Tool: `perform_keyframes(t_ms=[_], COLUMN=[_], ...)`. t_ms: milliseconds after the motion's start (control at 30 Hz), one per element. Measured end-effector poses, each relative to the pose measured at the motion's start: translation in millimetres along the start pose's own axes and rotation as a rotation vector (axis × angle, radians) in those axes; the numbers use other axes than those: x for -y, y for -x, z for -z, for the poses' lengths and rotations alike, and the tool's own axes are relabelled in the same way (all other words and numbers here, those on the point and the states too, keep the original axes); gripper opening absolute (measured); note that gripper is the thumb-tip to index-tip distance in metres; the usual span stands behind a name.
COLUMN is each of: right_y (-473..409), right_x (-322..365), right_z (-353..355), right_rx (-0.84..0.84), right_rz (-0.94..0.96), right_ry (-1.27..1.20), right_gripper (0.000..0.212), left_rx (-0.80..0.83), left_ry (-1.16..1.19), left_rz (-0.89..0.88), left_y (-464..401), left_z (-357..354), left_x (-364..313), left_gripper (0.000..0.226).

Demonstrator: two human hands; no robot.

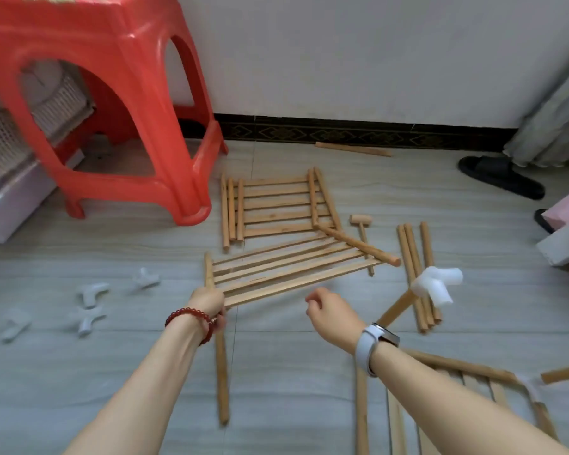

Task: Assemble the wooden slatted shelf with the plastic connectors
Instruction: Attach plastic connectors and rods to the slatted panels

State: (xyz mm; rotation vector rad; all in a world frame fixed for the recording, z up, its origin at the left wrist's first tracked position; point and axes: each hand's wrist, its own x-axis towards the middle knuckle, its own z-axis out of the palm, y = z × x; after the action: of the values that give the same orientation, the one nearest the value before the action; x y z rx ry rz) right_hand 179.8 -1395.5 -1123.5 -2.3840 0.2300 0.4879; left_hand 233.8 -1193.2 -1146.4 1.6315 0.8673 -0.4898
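Note:
My left hand (207,302) grips the near side rail of a wooden slatted panel (286,269) and holds it tilted above the floor. My right hand (329,311) hovers just right of the panel's near edge with loosely curled fingers, holding nothing. A second slatted panel (276,205) lies flat farther back. A white plastic connector (436,284) sits on the tip of a dowel that rises from a partly built frame (473,382) at the lower right. Several loose white connectors (92,292) lie on the floor to the left. Loose dowels (416,257) lie to the right.
A red plastic stool (112,103) stands at the left. A small wooden mallet (362,226) lies beside the panels. One dowel (353,149) rests by the skirting board. A black slipper (500,177) and a curtain (559,119) are at the right.

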Motion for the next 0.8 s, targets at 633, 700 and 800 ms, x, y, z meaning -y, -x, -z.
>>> perform_keyframes(t_ms=[633, 700, 800], right_y=[219.2, 236.9, 262.2], right_x=[82.8, 88.9, 93.4], right_z=[51.3, 64.0, 86.4], right_rx=[-0.140, -0.183, -0.256], right_rz=[0.223, 0.256, 0.304], right_ry=[-0.195, -0.174, -0.218], right_gripper=[0.029, 0.029, 0.025], left_rx=[-0.441, -0.443, -0.372], left_ry=[0.161, 0.233, 0.388], left_rz=[-0.656, -0.687, -0.705], left_y=[245.7, 268.5, 297.7], left_z=[97.7, 100.0, 98.5], left_x=[12.7, 4.6, -12.0], left_gripper=[0.034, 0.035, 0.035])
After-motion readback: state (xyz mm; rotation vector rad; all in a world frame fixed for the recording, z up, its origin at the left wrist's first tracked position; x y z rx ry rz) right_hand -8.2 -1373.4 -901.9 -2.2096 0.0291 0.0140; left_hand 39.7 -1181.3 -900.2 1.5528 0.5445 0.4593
